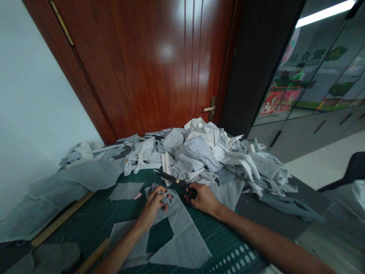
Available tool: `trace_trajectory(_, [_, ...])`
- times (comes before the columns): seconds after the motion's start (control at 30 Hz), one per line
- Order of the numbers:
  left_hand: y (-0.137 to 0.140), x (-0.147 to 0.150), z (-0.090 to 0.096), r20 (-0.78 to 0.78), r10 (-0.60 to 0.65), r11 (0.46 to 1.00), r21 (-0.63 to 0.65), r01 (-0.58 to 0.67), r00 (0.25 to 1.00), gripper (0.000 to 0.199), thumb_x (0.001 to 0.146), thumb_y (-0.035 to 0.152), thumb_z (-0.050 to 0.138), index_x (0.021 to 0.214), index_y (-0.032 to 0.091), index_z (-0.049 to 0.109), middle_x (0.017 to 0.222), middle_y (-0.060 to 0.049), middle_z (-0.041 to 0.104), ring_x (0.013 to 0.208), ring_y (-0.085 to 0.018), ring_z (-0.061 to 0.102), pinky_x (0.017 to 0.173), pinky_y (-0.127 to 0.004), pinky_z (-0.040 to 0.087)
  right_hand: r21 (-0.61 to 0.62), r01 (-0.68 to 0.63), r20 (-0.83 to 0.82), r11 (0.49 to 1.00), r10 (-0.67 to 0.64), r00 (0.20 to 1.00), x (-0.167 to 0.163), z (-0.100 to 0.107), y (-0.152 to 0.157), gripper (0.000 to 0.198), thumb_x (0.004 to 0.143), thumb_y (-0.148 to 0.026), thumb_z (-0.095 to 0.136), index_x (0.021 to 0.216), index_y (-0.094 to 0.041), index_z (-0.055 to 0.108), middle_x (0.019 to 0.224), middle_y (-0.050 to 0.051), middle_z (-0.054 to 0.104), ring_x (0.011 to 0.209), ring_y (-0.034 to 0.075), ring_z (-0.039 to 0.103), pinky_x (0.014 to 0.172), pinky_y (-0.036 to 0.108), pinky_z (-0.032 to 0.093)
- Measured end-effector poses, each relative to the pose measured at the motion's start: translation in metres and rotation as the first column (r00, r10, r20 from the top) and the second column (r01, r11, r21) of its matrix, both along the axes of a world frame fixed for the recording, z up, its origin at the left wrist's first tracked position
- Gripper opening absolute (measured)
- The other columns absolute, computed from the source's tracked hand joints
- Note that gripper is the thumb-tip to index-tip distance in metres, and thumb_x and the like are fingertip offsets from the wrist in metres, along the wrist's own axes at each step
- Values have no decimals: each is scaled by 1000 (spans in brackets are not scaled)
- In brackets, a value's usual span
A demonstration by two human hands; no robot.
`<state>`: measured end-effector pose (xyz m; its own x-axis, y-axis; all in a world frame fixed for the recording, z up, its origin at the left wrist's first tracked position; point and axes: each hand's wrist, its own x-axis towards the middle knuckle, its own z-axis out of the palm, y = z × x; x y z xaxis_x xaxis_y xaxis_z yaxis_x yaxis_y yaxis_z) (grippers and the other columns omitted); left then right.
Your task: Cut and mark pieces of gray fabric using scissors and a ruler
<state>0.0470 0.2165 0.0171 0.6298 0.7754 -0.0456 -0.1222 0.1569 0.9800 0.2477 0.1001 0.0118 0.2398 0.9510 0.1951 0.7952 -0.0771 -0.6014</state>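
Observation:
My right hand (pixel 203 199) grips the handles of black scissors (pixel 177 181), whose blades point up and left toward the cloth heap. Just left of them, my left hand (pixel 155 203) has its fingers curled around a crumpled bit of grey fabric (pixel 165 196). Beneath that hand lies a larger piece of grey cloth (pixel 185 245) with a four-sided opening that shows the green cutting mat (pixel 94 217). The scissor blades are apart from this cloth. Farther left, a small grey fabric square (pixel 125 191) rests flat with a pink chalk-like piece (pixel 137 196) at its corner.
A tall heap of grey and white fabric scraps (pixel 196 148) covers the table's back, against a wooden door (pixel 148 68). Wooden strips (pixel 62 219) and grey sheeting (pixel 74 182) lie at left. Glass-fronted cabinets (pixel 313 76) stand at right, near a black chair (pixel 355 171).

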Motion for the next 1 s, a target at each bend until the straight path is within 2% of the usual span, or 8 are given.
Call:
trace_trajectory(0.17, [-1,0,1,20,8,1000,-21,-8,1000,29,74,41,76,81,20,58,82,-4,62,80,-21,63,49,-25,50,14,-24,-15,1000,24,1000,-1,-1,-2,8,83,-21,71,90,-18,70,80,4,75,68,17,66,62,25,37])
trace_trajectory(0.4, [-2,0,0,76,28,998,-54,-24,997,29,71,40,79,78,21,58,82,-3,58,87,-24,64,46,-24,50,37,-52,-61,998,54,997,-4,5,-8,23,81,-29,74,100,-19,65,77,1,73,64,16,65,59,25,40])
trace_trajectory(0.6, [-2,1,2,143,51,992,-120,-34,988,32,70,38,83,80,20,59,86,-2,57,86,-22,64,44,-23,49,52,-77,-47,996,79,996,-1,3,-7,23,81,-32,74,98,-19,65,76,1,70,64,17,64,59,26,37])
trace_trajectory(0.77, [3,0,6,206,59,982,-190,-19,977,32,72,35,85,89,19,62,94,-4,64,85,-20,63,49,-24,50,64,-89,-41,994,92,995,7,1,-4,23,79,-32,75,96,-19,65,73,-1,66,60,15,60,57,25,35])
trace_trajectory(0.9, [9,-3,8,262,116,966,-256,-47,958,30,73,30,86,86,19,60,88,0,62,74,-15,58,54,-24,51,78,-90,-33,993,93,995,13,-1,-3,25,80,-35,74,97,-19,65,74,-1,65,61,15,59,57,25,37])
trace_trajectory(1.0, [14,-4,7,291,162,949,-309,-67,943,30,73,28,86,88,20,61,91,0,64,78,-15,60,57,-25,52,76,-77,-22,994,79,997,15,-3,-3,23,81,-35,73,96,-20,64,73,-1,65,60,15,59,56,25,34])
